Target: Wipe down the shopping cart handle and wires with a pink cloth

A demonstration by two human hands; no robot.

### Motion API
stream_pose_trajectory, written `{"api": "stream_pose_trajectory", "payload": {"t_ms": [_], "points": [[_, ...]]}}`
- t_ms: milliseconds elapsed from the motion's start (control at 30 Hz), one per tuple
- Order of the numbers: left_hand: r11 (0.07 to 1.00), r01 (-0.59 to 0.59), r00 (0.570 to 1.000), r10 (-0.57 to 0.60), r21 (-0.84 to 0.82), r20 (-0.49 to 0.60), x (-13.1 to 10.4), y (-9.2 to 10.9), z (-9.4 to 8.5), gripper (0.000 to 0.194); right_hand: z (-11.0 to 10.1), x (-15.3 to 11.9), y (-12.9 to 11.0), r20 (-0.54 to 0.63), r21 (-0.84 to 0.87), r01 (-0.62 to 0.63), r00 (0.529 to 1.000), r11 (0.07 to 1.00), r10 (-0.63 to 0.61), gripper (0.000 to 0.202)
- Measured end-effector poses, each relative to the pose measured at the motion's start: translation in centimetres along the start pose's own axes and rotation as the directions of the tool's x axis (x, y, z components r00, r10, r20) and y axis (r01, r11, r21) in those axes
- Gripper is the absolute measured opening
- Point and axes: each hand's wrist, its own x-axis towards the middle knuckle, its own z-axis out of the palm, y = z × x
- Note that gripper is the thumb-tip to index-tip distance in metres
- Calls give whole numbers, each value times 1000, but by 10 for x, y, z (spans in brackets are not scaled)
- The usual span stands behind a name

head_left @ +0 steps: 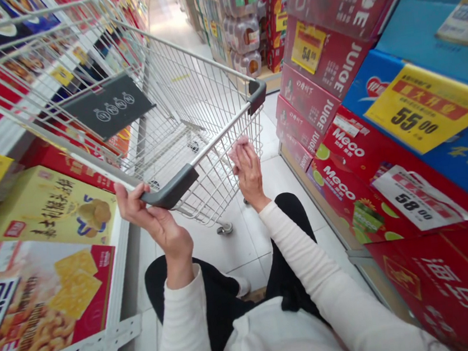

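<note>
A metal wire shopping cart (190, 84) stands tilted across the view before my bent knees. Fingers of my left hand (154, 215) are curled around the cart's top rail, beside its dark grey corner piece (172, 189). My right hand (250, 173) presses a crumpled pink cloth (239, 145) to the wire side just under the top rail. Most of the cloth is hidden by my fingers. A dark grey sign (110, 108) hangs on the cart's inside wires.
Boxed snacks (47, 205) fill a low shelf close on my left. Stacked drink cartons (343, 168) with yellow price tags line the right. A cart wheel (225, 229) rests on white floor tiles (238, 248). The aisle (167, 14) runs on ahead, past shrink-wrapped bottles (242, 22).
</note>
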Motion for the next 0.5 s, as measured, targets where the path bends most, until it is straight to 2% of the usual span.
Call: {"api": "stream_pose_trajectory", "payload": {"t_ms": [100, 233, 333, 433, 500], "points": [[999, -42, 987, 38, -20, -159, 0, 2, 4, 50, 1, -31, -8, 4, -3, -38, 999, 999, 38, 57], [1000, -28, 991, 26, -11, -130, 1, 1, 6, 47, 4, -46, -34, -18, -52, -35, 999, 998, 35, 61], [999, -37, 989, 35, -14, -144, 0, 1, 7, 50, 15, -61, -51, 47, -96, -41, 998, 994, 46, 61], [999, -44, 986, 40, -23, -162, 1, 3, 6, 52, 20, -89, -55, 136, -115, -114, 982, 987, 129, 60], [999, -32, 987, 31, -5, -158, 1, 4, 6, 51, 17, -103, -52, 181, -103, -149, 969, 983, 166, 61]]}}
